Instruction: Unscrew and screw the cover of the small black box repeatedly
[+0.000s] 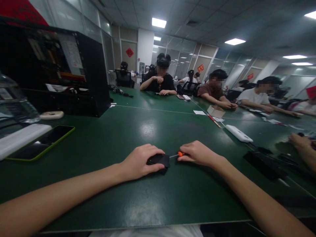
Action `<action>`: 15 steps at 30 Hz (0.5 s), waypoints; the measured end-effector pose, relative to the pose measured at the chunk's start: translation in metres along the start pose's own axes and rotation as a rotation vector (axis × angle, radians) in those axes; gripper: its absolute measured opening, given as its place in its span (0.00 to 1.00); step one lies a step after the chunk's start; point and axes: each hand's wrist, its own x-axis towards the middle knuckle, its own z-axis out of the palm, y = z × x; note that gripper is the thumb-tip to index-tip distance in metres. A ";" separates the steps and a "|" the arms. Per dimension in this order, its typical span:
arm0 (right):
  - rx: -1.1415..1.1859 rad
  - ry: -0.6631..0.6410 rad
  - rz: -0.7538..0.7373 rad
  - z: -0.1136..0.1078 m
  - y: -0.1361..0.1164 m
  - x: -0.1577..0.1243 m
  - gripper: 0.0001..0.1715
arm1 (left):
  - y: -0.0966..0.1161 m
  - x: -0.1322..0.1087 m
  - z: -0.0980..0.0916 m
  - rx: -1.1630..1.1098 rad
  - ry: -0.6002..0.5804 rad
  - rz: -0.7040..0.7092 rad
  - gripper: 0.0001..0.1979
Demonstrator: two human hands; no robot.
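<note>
Low over the green table [148, 197], my left hand [142, 163] is closed around a small black device [159, 160], perhaps a computer mouse, with thumb and fingers on its two sides. My right hand [197, 153] grips a screwdriver [181, 154] by its orange handle. The thin metal shaft points left, and its tip meets or nearly meets the right end of the black device; contact is too small to tell. Most of the handle is hidden inside my right fist.
An open computer case [91, 75] stands at the left, near a green-edged phone [41, 143], a white box [23, 140] and a clear bottle [16, 98]. At the right lie a white power strip [238, 133] and a small carton [216, 112]. Several people sit around the table.
</note>
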 end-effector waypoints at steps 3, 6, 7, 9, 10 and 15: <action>-0.050 0.037 0.035 -0.006 -0.003 -0.002 0.33 | -0.001 0.000 0.000 -0.012 0.010 0.004 0.17; -0.080 0.072 0.043 -0.008 -0.017 0.000 0.29 | -0.001 0.000 0.000 -0.021 0.014 0.003 0.17; -0.091 0.080 0.048 -0.007 -0.024 0.001 0.28 | -0.002 0.000 0.000 -0.026 0.015 0.003 0.18; -0.104 0.087 0.056 -0.005 -0.036 0.004 0.26 | -0.002 0.000 0.000 -0.039 0.020 0.005 0.18; -0.089 0.083 0.052 -0.004 -0.041 0.006 0.25 | -0.002 0.000 0.000 -0.046 0.024 0.006 0.18; 0.213 0.033 0.003 -0.001 -0.043 0.009 0.22 | -0.003 -0.001 -0.001 -0.096 0.054 0.005 0.18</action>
